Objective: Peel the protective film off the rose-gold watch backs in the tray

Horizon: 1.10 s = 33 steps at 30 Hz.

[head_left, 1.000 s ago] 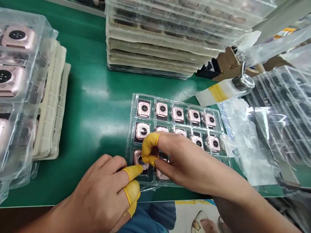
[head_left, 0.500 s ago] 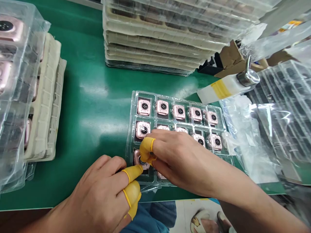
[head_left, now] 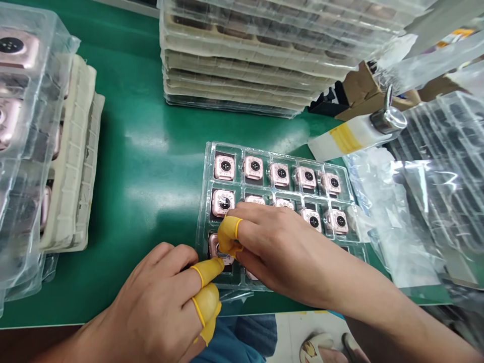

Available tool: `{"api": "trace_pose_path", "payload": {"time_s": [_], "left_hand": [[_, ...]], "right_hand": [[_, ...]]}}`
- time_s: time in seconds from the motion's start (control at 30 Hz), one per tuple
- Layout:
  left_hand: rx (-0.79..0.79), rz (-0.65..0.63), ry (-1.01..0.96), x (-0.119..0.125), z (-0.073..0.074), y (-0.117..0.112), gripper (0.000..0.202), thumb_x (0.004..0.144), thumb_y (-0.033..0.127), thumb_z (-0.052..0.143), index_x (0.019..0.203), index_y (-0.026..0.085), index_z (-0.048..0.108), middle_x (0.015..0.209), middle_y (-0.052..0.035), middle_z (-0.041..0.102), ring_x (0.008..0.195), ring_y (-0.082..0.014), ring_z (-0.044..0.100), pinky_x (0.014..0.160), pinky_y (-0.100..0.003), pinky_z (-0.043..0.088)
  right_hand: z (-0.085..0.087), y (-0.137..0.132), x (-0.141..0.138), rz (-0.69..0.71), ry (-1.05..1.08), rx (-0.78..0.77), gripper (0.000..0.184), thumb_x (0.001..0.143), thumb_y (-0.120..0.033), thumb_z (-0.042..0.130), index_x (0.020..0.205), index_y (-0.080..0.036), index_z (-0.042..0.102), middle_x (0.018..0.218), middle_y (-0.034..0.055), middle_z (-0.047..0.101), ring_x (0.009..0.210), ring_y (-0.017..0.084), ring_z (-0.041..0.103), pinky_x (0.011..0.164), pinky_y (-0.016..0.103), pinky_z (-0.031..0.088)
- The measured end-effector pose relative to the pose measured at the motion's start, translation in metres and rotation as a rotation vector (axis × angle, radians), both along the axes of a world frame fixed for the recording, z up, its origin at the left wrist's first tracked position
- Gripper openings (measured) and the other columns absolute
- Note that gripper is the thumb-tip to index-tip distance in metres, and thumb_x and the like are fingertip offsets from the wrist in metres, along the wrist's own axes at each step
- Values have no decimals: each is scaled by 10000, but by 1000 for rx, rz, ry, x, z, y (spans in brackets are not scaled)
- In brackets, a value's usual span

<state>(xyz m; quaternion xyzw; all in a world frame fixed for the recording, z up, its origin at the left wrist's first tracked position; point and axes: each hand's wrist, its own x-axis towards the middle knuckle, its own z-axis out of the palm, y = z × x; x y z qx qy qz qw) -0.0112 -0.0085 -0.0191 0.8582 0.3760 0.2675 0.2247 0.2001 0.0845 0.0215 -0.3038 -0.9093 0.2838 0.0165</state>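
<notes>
A clear tray of several pink watch cases lies on the green table. My right hand reaches across it, its yellow-cotted finger and thumb pinched down on the near-left watch case; what they pinch is hidden. My left hand is curled at the tray's near edge. Its cotted index tip touches that same case, and the cotted thumb sits below the tray's front rim.
Tall stacks of trays stand at the back and at the left, the left ones beside beige foam sheets. A white bottle with yellow tape and a metal top lies at the right, by clear plastic bags.
My right hand's pinched fingers have come down from just above onto the near-left watch case. A small dark round piece seen between them earlier is now hidden. My left hand stays put.
</notes>
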Motion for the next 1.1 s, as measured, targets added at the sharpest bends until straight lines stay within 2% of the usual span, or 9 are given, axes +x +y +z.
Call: {"api": "trace_pose_path", "payload": {"time_s": [0.2, 0.33, 0.47, 0.57, 0.67, 0.77, 0.83, 0.97, 1.1], "left_hand": [[43, -1, 39, 2, -3, 1, 243, 965, 190, 541, 820, 190, 737, 818, -25, 746, 830, -251, 561, 655, -398, 364], [55, 33, 27, 4, -3, 1, 223, 964, 204, 568, 799, 187, 716, 807, -18, 729, 821, -244, 560, 655, -392, 352], [40, 21, 5, 3, -3, 1, 231, 983, 207, 555, 824, 185, 721, 821, -22, 738, 834, -241, 570, 673, -392, 363], [54, -1, 15, 1, -3, 0, 203, 975, 193, 569, 863, 177, 737, 971, -36, 780, 872, -245, 584, 693, -397, 372], [52, 2, 11, 1, -3, 0, 172, 960, 195, 597, 864, 173, 738, 1003, -36, 781, 889, -247, 585, 711, -401, 381], [38, 7, -13, 1, -3, 0, 207, 976, 219, 580, 839, 175, 728, 817, -22, 734, 844, -238, 572, 704, -397, 382], [35, 11, -15, 2, -2, 0, 227, 984, 218, 567, 823, 173, 721, 748, -18, 693, 830, -235, 567, 697, -394, 380], [37, 8, -21, 0, -3, -2, 167, 968, 197, 577, 892, 176, 725, 796, -20, 711, 853, -235, 566, 698, -391, 376], [54, 4, -12, -1, -5, -3, 76, 930, 171, 630, 910, 167, 703, 923, -28, 749, 897, -243, 556, 718, -399, 375]], "right_hand": [[-2, -5, -4, 4, -28, 108, 165, 911, -68, 564, 791, -173, 611, 778, 34, 620, 708, 184, 540, 570, 295, 343], [0, -12, -3, -9, -9, 201, 210, 927, -71, 552, 752, -176, 604, 747, 33, 611, 664, 181, 521, 547, 302, 323], [3, -14, 12, -94, 90, 75, 127, 995, -150, 542, 940, -163, 656, 845, 28, 675, 718, 161, 585, 615, 286, 410], [4, -13, 23, -179, 131, -25, 117, 1016, -187, 545, 1012, -169, 661, 904, 24, 708, 772, 152, 632, 673, 275, 449], [2, -12, 22, -153, 64, 14, 119, 973, -155, 568, 978, -168, 686, 875, 33, 676, 748, 168, 625, 632, 284, 425], [-3, -13, 12, -102, -24, 103, 97, 929, -151, 616, 882, -166, 700, 794, 21, 623, 634, 158, 568, 543, 285, 351], [-6, -14, 6, -97, -32, 165, 164, 947, -179, 623, 795, -163, 681, 745, 14, 605, 593, 151, 546, 520, 290, 321], [-12, -15, 1, -99, -34, 232, 254, 997, -218, 585, 769, -157, 679, 722, 16, 606, 599, 155, 573, 523, 298, 309], [-15, -17, -2, -116, -50, 301, 283, 985, -208, 591, 712, -160, 652, 687, 10, 580, 555, 144, 522, 508, 302, 264]]}}
